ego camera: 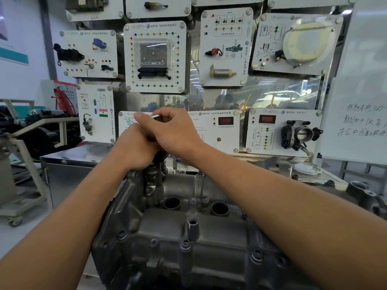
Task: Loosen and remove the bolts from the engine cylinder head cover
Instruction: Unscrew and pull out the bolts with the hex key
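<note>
1. The cylinder head cover (pixel 167 229) lay low in the head view, running from the near edge away from the person. What carried it was out of sight. Several bolts (pixel 185 244) sat seated along its near edge and its left edge.
2. Both hands met above the cover's far-left corner. This was probably because the bolt being worked stood there, under a dark shaft (pixel 158 159) that dropped from the hands toward the cover.
3. The right hand (pixel 173 130) was uppermost, wrist bent and knuckles up. Its thumb and curled fingers (pixel 167 114) pinched a thin silver bar (pixel 156 116) that poked out level toward the left. I judge this to be the tool's turning handle, held high for leverage.
4. The left hand (pixel 136 151) sat just below, touching the right. Its fingers were wrapped round the top of the shaft, probably to keep the tool upright on the bolt head. The fingertips themselves were hidden.
5. Both forearms reached forward over the cover's left and right edges, elbows low.
6. The bolt under the tool was hidden, so how loose it was could not be told.
7. A steel table (pixel 83 153) stood beyond the cover's far edge, below wall-mounted display panels (pixel 155 57).
</note>
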Motion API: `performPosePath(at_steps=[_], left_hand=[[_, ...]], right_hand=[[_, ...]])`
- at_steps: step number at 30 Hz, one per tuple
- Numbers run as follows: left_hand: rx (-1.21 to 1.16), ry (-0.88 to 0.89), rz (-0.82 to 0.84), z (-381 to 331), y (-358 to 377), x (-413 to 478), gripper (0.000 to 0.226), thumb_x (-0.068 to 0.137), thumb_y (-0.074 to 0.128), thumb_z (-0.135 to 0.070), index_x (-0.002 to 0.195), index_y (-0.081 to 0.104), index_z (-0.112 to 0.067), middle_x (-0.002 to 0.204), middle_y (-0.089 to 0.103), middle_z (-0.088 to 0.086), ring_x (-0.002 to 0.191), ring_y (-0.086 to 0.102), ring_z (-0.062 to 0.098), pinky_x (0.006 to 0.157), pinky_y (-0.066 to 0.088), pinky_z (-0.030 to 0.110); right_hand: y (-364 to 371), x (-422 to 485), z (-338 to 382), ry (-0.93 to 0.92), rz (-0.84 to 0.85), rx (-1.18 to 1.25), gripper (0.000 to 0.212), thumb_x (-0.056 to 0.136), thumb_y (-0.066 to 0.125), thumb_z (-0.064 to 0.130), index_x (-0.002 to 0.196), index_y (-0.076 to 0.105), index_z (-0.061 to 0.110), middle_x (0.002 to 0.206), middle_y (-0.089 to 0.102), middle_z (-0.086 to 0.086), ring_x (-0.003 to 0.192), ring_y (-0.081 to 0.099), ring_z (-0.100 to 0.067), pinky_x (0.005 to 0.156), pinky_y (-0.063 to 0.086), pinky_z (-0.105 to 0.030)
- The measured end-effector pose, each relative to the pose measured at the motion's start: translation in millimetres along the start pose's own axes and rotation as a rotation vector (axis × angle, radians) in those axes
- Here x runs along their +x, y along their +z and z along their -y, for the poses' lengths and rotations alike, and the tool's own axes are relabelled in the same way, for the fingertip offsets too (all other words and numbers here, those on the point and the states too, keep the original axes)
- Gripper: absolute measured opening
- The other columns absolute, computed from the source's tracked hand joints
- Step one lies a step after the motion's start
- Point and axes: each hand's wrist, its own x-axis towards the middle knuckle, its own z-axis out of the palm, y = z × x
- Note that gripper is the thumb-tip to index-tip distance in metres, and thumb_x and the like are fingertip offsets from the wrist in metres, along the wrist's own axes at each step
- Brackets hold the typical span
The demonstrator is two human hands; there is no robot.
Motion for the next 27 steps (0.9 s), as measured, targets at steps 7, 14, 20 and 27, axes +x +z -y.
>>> performPosePath(at_steps=[7, 14, 20, 27], left_hand=[[-0.079, -0.205, -0.047, 3.4, 3.1, -0.2, 0.041, 0.085, 0.064, -0.003, 0.049, 0.057, -0.021, 0.049, 0.057, 0.0, 0.05, 0.047, 0.013, 0.049, 0.031, 0.026], [-0.139, -0.206, -0.038, 2.3, 4.2, -1.4, 0.047, 0.09, 0.066, -0.014, 0.047, 0.067, -0.033, 0.043, 0.06, -0.009, 0.047, 0.048, 0.004, 0.047, 0.032, 0.02], [-0.227, -0.203, -0.062, 8.0, 8.2, -0.7, 0.029, 0.091, 0.07, -0.024, 0.077, 0.076, 0.001, 0.062, 0.066, 0.012, 0.055, 0.049, 0.015, 0.047, 0.036, 0.014], [-0.245, -0.217, -0.045, 12.0, 8.8, 0.5, 0.023, 0.089, 0.073, -0.027, 0.067, 0.077, -0.022, 0.062, 0.072, -0.002, 0.06, 0.061, 0.01, 0.059, 0.044, 0.022]], right_hand=[[0.8, -1.5, 1.9, -0.034, -0.074, -0.066, 0.024, 0.088, 0.073, 0.032, 0.093, 0.075, 0.009, 0.077, 0.074, 0.0, 0.077, 0.07, -0.013, 0.078, 0.058, -0.035], [-6.6, -3.8, -6.2, 0.0, -0.088, 0.027, 0.024, 0.088, 0.075, 0.031, 0.098, 0.066, 0.011, 0.087, 0.072, -0.001, 0.084, 0.07, -0.015, 0.08, 0.059, -0.036], [-9.9, -5.2, -9.6, 0.051, 0.02, 0.223, 0.016, 0.099, 0.06, 0.026, 0.089, 0.068, 0.015, 0.087, 0.075, -0.005, 0.079, 0.073, -0.018, 0.072, 0.061, -0.032], [-16.0, -4.5, -7.7, 0.297, 0.104, 0.486, 0.034, 0.105, 0.048, 0.036, 0.088, 0.065, 0.012, 0.076, 0.074, -0.001, 0.063, 0.069, -0.012, 0.058, 0.052, -0.024]])
